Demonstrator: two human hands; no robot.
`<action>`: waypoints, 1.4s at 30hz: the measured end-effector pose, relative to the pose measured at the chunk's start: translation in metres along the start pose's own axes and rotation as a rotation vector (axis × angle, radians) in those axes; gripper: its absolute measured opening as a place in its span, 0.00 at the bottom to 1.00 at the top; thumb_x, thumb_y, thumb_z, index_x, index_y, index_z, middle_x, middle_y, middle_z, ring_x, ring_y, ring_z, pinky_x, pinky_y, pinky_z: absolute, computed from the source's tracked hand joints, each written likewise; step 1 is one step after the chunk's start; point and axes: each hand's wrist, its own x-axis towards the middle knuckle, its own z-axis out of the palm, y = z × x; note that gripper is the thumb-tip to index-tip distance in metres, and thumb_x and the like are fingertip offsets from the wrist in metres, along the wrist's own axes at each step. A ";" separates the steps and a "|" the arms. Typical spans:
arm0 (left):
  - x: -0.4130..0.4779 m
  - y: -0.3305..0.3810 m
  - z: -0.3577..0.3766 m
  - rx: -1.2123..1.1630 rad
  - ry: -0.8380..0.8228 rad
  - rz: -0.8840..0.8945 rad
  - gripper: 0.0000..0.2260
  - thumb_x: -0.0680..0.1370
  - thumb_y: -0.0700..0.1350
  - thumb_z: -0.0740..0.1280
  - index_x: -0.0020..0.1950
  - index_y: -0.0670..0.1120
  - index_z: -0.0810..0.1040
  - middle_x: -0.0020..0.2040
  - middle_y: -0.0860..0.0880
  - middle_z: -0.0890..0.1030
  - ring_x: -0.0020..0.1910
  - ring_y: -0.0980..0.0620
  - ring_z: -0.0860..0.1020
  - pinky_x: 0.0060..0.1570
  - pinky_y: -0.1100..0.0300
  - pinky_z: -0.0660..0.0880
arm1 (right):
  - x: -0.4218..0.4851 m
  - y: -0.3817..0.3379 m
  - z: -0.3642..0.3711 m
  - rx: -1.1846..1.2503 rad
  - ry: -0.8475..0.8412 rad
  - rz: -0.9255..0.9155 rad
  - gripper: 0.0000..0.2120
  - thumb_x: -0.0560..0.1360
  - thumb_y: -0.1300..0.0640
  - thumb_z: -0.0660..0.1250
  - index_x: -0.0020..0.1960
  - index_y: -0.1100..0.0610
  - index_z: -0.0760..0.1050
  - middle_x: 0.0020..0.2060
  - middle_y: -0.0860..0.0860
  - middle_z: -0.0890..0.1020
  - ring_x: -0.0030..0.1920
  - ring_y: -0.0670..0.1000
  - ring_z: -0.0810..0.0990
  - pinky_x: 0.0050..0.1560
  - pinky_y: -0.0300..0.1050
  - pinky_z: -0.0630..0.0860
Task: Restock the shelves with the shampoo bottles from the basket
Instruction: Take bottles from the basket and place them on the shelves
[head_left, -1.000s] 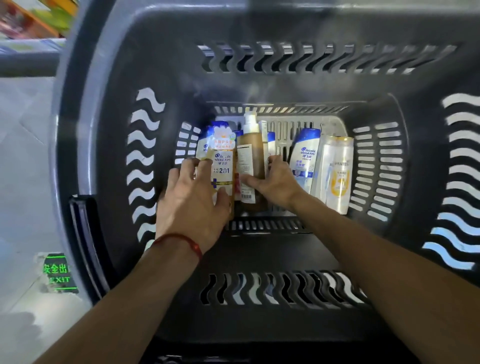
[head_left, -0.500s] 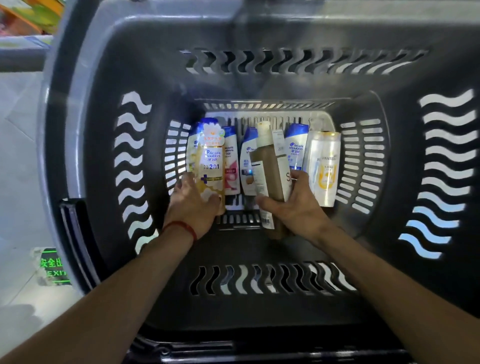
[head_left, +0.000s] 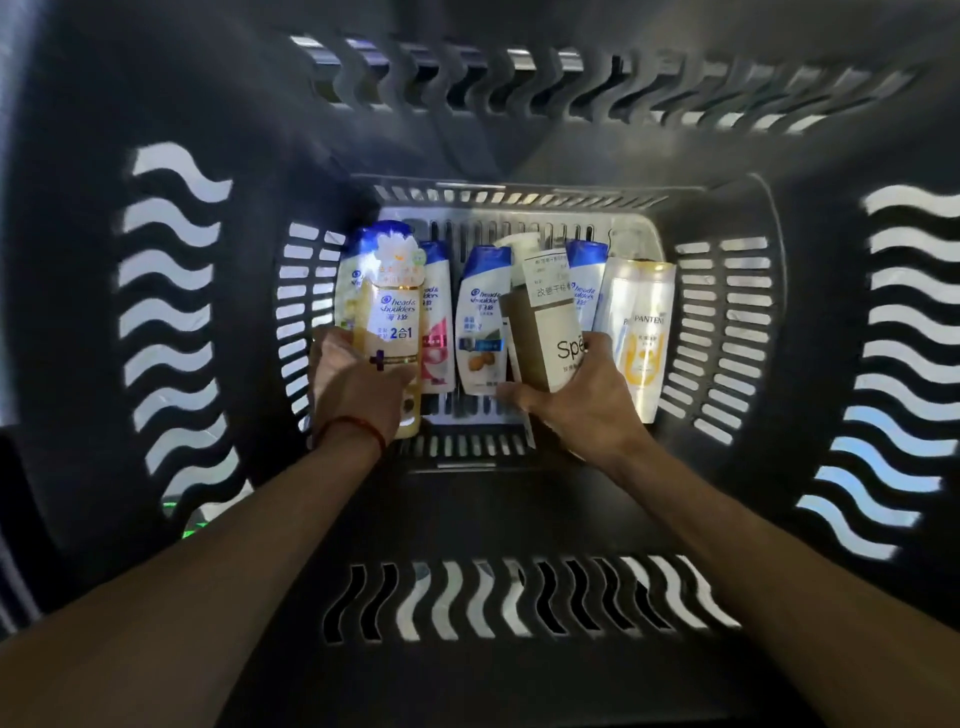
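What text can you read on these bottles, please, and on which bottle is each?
"head & shoulders", "2合1": gold bottle in the left hand.
"head & shoulders": blue-capped bottle.
"Spe", cut off: brown bottle in the right hand.
"PANTENE": pale bottle.
Smaller print: blurred.

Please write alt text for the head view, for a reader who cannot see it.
Two bare hands reach into a dark plastic basket: the left hand grips a gold Head & Shoulders bottle, the right hand holds a brown pump bottle with a beige box. More shampoo bottles lie on its floor.
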 end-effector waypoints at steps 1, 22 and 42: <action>0.000 0.000 0.000 0.037 -0.004 0.024 0.28 0.69 0.45 0.81 0.62 0.46 0.69 0.52 0.48 0.79 0.51 0.47 0.77 0.47 0.59 0.72 | -0.001 0.000 -0.001 0.008 -0.008 0.001 0.39 0.66 0.45 0.83 0.64 0.45 0.59 0.48 0.37 0.73 0.45 0.38 0.74 0.33 0.30 0.73; -0.212 0.086 -0.173 -0.080 -0.497 0.177 0.11 0.80 0.46 0.71 0.57 0.47 0.72 0.55 0.44 0.83 0.49 0.46 0.83 0.46 0.48 0.82 | -0.243 -0.102 -0.099 0.293 0.006 0.077 0.34 0.68 0.55 0.83 0.66 0.51 0.67 0.53 0.49 0.85 0.52 0.50 0.86 0.49 0.49 0.86; -0.500 0.096 -0.427 -0.590 -0.368 0.301 0.15 0.76 0.40 0.74 0.59 0.45 0.72 0.49 0.50 0.85 0.38 0.54 0.84 0.32 0.58 0.80 | -0.590 -0.223 -0.142 0.478 0.010 -0.318 0.36 0.65 0.52 0.82 0.68 0.44 0.70 0.55 0.43 0.86 0.56 0.43 0.85 0.53 0.37 0.81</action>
